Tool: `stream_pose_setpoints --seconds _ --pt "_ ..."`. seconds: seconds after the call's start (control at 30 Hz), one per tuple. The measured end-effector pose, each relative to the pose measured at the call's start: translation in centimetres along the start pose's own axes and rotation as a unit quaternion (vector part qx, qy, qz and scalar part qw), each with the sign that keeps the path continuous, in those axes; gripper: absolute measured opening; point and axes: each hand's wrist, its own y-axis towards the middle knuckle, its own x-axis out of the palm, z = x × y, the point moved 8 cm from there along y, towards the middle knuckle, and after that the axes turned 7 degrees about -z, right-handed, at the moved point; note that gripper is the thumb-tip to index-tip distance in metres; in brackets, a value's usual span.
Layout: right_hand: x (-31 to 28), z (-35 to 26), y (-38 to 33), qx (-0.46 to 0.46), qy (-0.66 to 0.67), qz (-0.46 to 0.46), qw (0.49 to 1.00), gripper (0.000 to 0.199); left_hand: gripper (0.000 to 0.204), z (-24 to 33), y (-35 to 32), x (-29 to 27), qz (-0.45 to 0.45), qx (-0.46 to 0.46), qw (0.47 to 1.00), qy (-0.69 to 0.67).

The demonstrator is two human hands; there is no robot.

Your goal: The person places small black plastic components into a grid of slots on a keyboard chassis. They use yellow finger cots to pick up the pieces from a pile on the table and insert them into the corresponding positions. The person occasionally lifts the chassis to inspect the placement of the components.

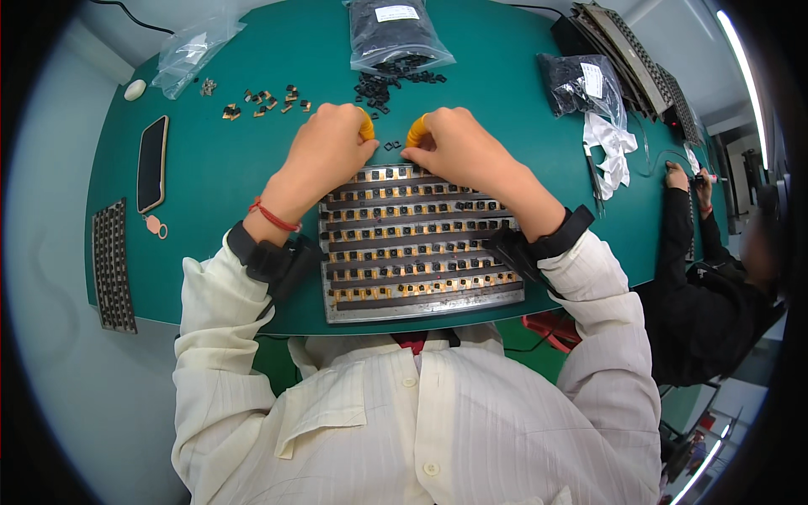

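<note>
Lying on the green surface [219, 168] before the person, a metal tray [418, 244] holds rows of small black parts. Both hands, left [324, 151] and right [459, 147], meet at its far edge, fingers [416, 131] in orange cots pinched shut; what they grip is too small to tell. Loose parts [383, 84] spill from a bag [396, 34] beyond; a phone [151, 162] lies left.

Head-worn fisheye view, straight down (close) over green table [236, 168].
</note>
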Motion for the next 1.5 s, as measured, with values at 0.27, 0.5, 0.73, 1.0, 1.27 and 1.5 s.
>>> stream_pose_setpoints --seconds 0.27,0.5,0.73,1.0,1.27,1.5 --pt "-1.4 -0.1 -0.1 0.003 -0.011 0.03 0.999 0.016 0.019 -2.2 -1.2 -0.6 -0.005 -0.043 0.998 -0.045" --pt "0.4 -0.5 -0.1 -0.002 -0.004 -0.003 1.0 0.017 0.019 -1.8 -2.2 -1.5 0.004 -0.035 0.998 -0.055" --pt "0.5 -1.2 0.6 -0.022 -0.05 -0.01 0.998 0.016 0.017 0.0 -8.8 -3.0 -0.041 -0.006 0.996 -0.08" --pt "-1.0 -3.1 -1.1 -0.066 -0.061 -0.003 0.996 0.016 0.016 1.0 -16.2 -1.3 -0.105 0.009 0.993 -0.057" --pt "-4.1 -5.0 -11.5 -0.039 -0.088 0.019 0.995 0.014 0.015 2.7 -17.4 0.3 -0.112 0.079 0.991 -0.007" --pt "-2.3 0.1 -19.3 0.057 -0.069 0.025 0.996 0.016 0.025 4.4 -18.8 -0.2 -0.027 0.093 0.992 0.082"
